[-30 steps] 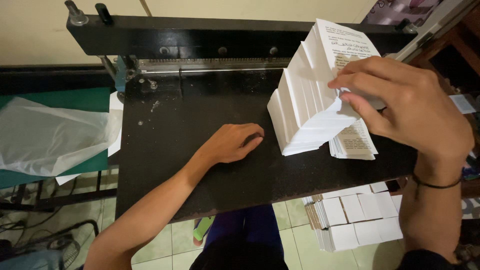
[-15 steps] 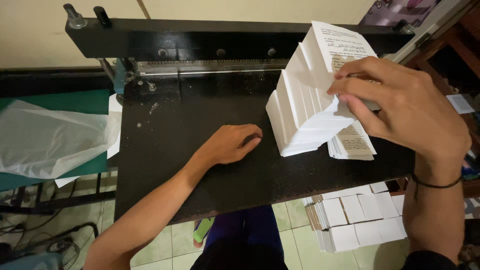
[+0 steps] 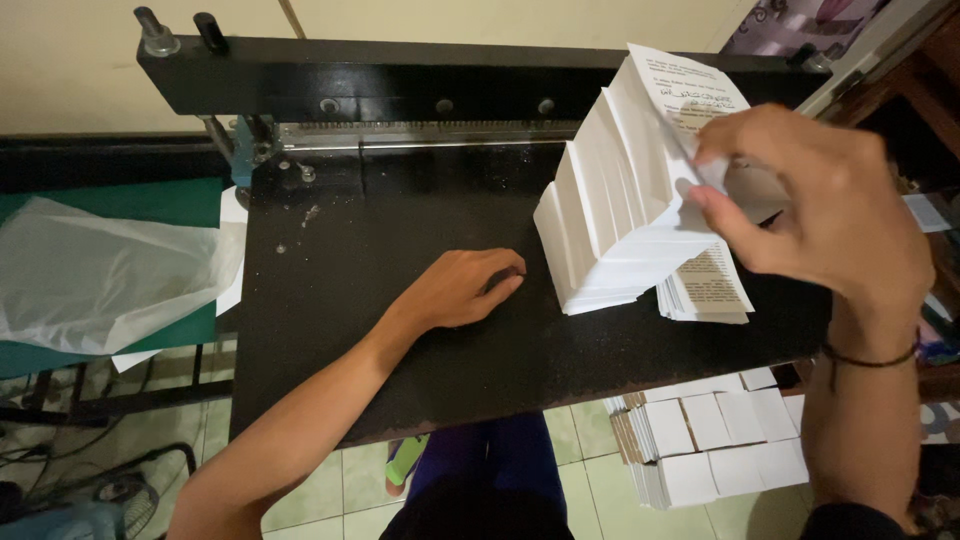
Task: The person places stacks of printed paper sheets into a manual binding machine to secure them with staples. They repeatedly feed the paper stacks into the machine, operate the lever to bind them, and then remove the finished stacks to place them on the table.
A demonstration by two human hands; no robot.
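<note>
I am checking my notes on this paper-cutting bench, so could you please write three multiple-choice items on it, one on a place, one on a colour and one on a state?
1. Where does the left hand lie?
A. flat on the black cutter bed
B. on the plastic sheet
C. on the floor

2. What colour is the surface under the clear plastic sheet?
A. red
B. green
C. yellow

3. How do the sheets in the paper stack stand?
A. lying flat and squared
B. rolled into a tube
C. fanned upward, leaning on the right hand

Answers:
1. A, since the palm rests on the dark bed left of the stack, holding nothing.
2. B, since green shows around and below the plastic at the left.
3. C, since the sheets spread apart and rise toward the right hand's fingers, which pinch the top ones.
</note>
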